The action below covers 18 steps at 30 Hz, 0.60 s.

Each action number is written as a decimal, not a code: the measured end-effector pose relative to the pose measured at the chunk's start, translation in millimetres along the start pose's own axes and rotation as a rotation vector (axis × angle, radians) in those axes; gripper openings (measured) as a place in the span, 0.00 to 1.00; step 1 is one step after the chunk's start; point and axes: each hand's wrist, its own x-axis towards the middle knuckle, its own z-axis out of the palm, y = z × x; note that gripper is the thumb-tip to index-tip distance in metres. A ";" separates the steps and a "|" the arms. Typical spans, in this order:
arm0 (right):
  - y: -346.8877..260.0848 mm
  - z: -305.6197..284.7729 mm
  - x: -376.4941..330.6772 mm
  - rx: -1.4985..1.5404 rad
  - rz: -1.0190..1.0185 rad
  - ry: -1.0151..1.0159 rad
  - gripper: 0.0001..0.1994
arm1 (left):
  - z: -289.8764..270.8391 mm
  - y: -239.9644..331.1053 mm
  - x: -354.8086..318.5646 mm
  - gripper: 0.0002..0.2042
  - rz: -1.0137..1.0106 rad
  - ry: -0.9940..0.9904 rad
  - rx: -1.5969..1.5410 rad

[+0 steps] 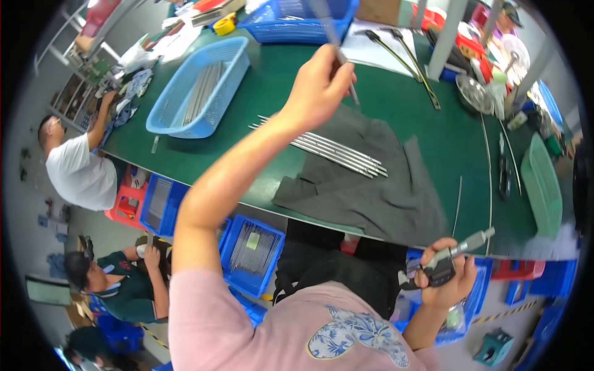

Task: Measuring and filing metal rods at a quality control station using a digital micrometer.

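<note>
My left hand [318, 89] is raised over the far middle of the green table, its fingers closed around a slim metal rod [328, 28] that is blurred by motion. At the near right edge, my right hand [448, 281] grips a micrometer [440, 269] with a dark body and a silver thimble pointing up to the right. Between the hands lies a crumpled dark grey cloth [396, 198]. A row of several thin metal rods [340, 154] rests partly on it, just below my left hand. My left forearm crosses in front of their far left ends.
A light blue basket [162, 111] holding metal bars stands left on the table [266, 80]. Behind are a darker blue basket [272, 34] and black-and-yellow tools [411, 59] on paper. A green tray [541, 185] stands right. Blue bins [272, 272] sit below the edge; two people work left.
</note>
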 end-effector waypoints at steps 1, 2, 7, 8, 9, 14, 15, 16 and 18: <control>0.3 0.4 0.6 -0.005 0.003 -0.011 0.32 | 6.1 7.0 -18.6 0.06 -0.108 0.000 -0.357; 1.3 2.6 1.6 0.001 0.017 0.021 0.34 | 11.2 15.6 -40.1 0.06 -0.186 0.008 -0.545; 1.7 23.9 11.0 0.005 0.079 0.098 0.34 | 40.2 43.7 -148.4 0.05 -0.444 0.041 -1.024; 0.0 25.9 12.3 -0.004 0.103 0.090 0.35 | 45.4 49.1 -159.4 0.06 -0.440 0.049 -1.069; -0.6 27.4 13.0 0.053 0.126 0.075 0.35 | 49.8 52.0 -169.4 0.06 -0.440 0.055 -1.118; 0.3 28.0 17.6 0.166 0.301 0.074 0.33 | 56.7 63.7 -188.4 0.07 -0.469 0.016 -1.101; 1.0 27.6 17.3 0.168 0.334 0.091 0.32 | 56.7 64.8 -189.3 0.07 -0.455 0.013 -1.082; 1.7 27.1 17.0 0.181 0.347 0.086 0.32 | 56.6 66.0 -189.8 0.07 -0.439 0.010 -1.063; 3.7 24.5 16.1 0.198 0.356 0.090 0.32 | 55.9 68.3 -193.3 0.07 -0.447 -0.029 -1.074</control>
